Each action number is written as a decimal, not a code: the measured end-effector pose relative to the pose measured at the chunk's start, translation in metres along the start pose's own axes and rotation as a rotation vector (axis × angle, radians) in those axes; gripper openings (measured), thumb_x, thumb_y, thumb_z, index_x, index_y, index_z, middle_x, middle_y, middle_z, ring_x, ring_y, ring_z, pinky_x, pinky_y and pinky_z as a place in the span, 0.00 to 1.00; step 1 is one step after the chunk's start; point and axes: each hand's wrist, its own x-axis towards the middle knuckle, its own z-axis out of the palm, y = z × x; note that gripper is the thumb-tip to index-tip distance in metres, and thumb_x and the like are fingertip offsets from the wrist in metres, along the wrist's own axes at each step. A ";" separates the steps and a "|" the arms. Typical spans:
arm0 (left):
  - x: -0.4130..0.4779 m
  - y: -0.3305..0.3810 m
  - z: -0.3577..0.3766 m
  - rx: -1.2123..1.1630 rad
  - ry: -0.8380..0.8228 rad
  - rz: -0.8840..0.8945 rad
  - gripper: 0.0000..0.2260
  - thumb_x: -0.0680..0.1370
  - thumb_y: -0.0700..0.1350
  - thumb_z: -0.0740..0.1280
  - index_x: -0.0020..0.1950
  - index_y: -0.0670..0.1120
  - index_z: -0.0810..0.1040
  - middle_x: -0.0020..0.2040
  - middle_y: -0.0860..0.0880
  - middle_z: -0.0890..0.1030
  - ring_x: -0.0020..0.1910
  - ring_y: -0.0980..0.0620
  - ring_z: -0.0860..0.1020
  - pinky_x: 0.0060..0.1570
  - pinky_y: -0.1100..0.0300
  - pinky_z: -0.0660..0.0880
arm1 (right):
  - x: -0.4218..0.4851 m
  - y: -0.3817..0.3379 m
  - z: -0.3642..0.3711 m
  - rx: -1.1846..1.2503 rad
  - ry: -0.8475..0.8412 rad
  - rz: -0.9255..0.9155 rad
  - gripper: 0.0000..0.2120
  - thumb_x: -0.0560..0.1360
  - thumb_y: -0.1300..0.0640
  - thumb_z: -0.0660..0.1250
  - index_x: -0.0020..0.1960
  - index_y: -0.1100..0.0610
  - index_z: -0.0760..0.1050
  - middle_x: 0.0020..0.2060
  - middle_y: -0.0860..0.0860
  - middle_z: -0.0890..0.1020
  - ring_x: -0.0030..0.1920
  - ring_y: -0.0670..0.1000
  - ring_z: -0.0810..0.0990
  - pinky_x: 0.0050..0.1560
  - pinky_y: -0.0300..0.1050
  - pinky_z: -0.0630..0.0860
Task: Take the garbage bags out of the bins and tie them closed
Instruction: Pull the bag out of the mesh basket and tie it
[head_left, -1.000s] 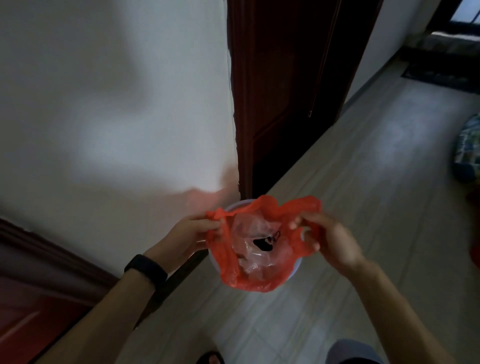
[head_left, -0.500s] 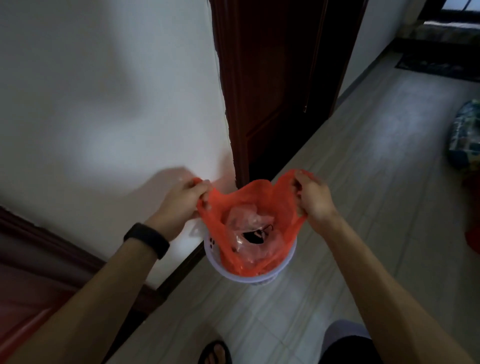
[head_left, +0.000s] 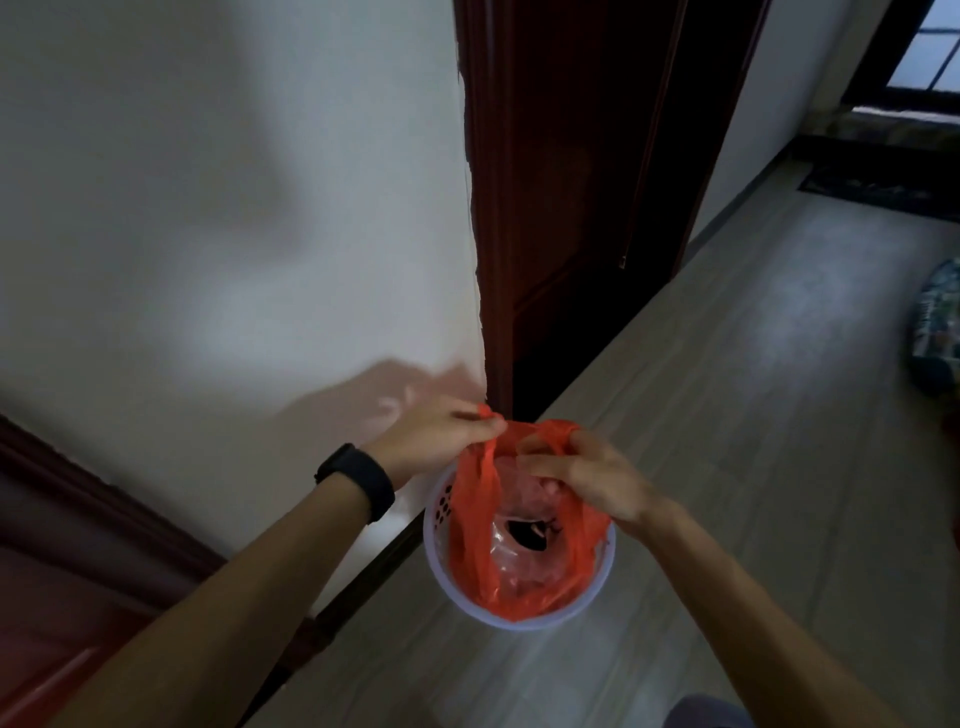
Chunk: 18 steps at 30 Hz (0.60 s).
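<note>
Orange garbage bag is noted mostly inside the white bin; its body is not yet lifted clear. One handle is pinched by the left hand, above the bin's far-left rim. The other handle is gripped in the curled fingers of the right hand, above the bin's centre. The two handles are held close together over the bin's mouth. Clear plastic waste is seen inside the bin, below the handles.

Risks, as judged:
- The thin film may be stretched or torn if the load is hauled up by the handles alone.
- The bin is not held down, so it may be dragged up with the bag and toppled.
- If the knot is closed loosely, waste may be spilled beside the bin.
</note>
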 end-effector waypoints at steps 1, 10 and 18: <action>0.002 0.000 -0.002 0.046 0.001 0.025 0.10 0.77 0.53 0.71 0.44 0.48 0.86 0.42 0.49 0.86 0.43 0.55 0.83 0.47 0.63 0.74 | -0.001 -0.003 0.003 0.000 -0.023 -0.005 0.12 0.70 0.52 0.76 0.53 0.49 0.84 0.42 0.44 0.87 0.44 0.44 0.85 0.52 0.42 0.79; 0.004 -0.005 0.004 -0.026 0.121 0.024 0.15 0.80 0.57 0.65 0.49 0.48 0.84 0.42 0.52 0.86 0.45 0.52 0.84 0.53 0.54 0.79 | -0.012 -0.005 0.017 0.072 -0.002 0.026 0.07 0.73 0.58 0.73 0.51 0.54 0.84 0.46 0.52 0.87 0.49 0.52 0.86 0.53 0.44 0.80; 0.003 -0.129 0.051 0.183 0.092 -0.429 0.31 0.71 0.59 0.66 0.70 0.46 0.66 0.65 0.42 0.75 0.56 0.45 0.79 0.51 0.55 0.78 | -0.018 0.023 -0.023 -0.491 0.370 0.281 0.30 0.69 0.39 0.71 0.64 0.55 0.74 0.57 0.56 0.83 0.59 0.58 0.81 0.61 0.49 0.75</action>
